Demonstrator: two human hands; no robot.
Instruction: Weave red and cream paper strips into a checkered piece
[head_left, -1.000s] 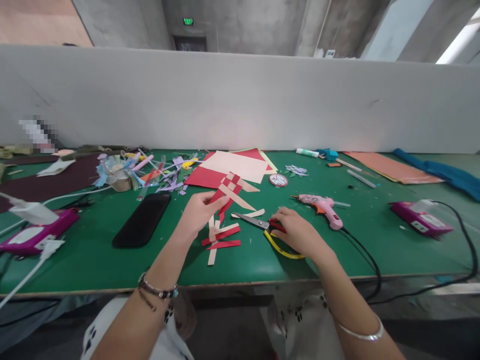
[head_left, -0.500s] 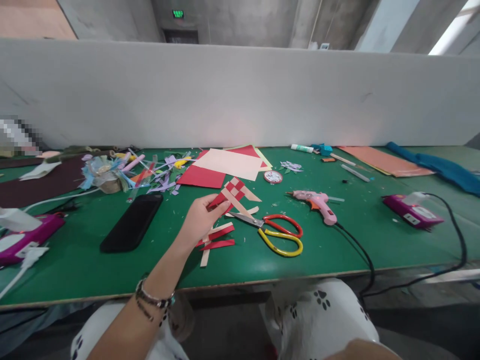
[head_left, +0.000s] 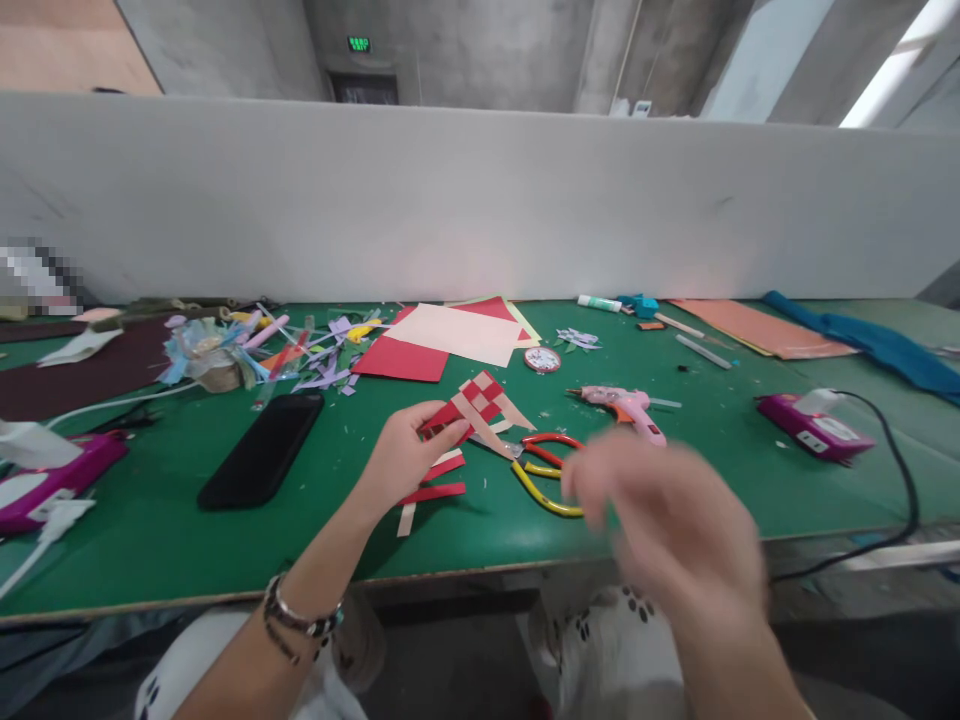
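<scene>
Between the thumb and fingers of my left hand [head_left: 409,450] is a woven paper piece [head_left: 484,393] in a red and cream check, its loose strip ends sticking out to the right. Smeared by motion, my right hand [head_left: 667,510] hangs over the table's front edge; its fingers cannot be made out clearly. It covers part of the scissors [head_left: 544,490], which have one red and one yellow handle and whose blades lie behind the woven piece. Red and cream paper strips [head_left: 442,490] lie just below my left hand.
A pink glue gun [head_left: 619,403] lies beyond my right hand, partly covered by it. Left of my left hand is a black phone [head_left: 262,450]. Paper sheets [head_left: 457,333], purple scraps [head_left: 337,350] and a glue stick [head_left: 600,302] lie farther back. A purple power strip [head_left: 814,425] sits at right.
My right hand has risen into view from the bottom right, over the scissors' handles. The woven paper piece in my left hand has shifted slightly right and down.
</scene>
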